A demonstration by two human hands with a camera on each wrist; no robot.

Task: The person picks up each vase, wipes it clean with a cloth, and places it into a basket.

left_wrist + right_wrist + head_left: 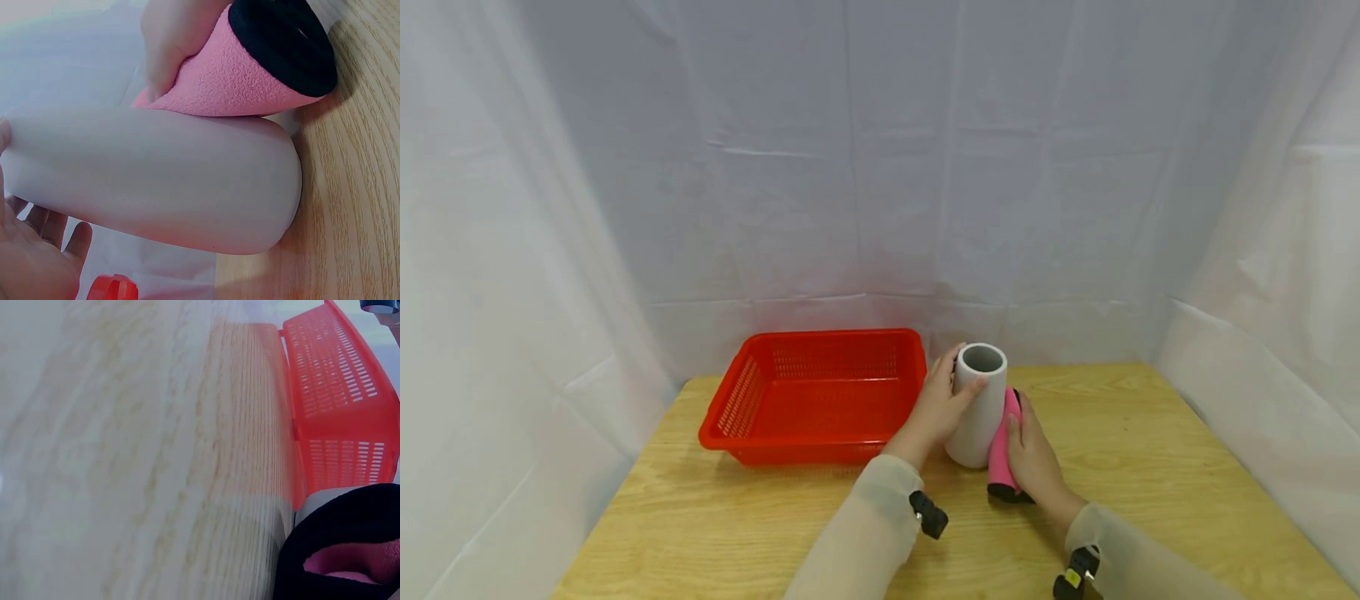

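A white cylindrical cup [977, 408] stands upright on the wooden table [715, 517], just right of a red basket. My left hand [951, 393] grips its upper left side, thumb by the rim. A pink foam roll [1002, 450] with black ends leans against the cup's right side. My right hand [1028, 454] holds that roll, with the thumb laid along it. The left wrist view shows the cup [156, 175] close up, the pink roll [250, 75] pressed to it, and my left palm [28, 262] at its edge. In the right wrist view the roll's black end [337, 550] fills the lower right corner.
The red slotted basket [752, 392] holds nothing and sits left of the cup, also seen side-on as the red basket [337, 406] in the right wrist view. White cloth walls [880, 167] close in the back and both sides. Bare wood lies in front and to the right.
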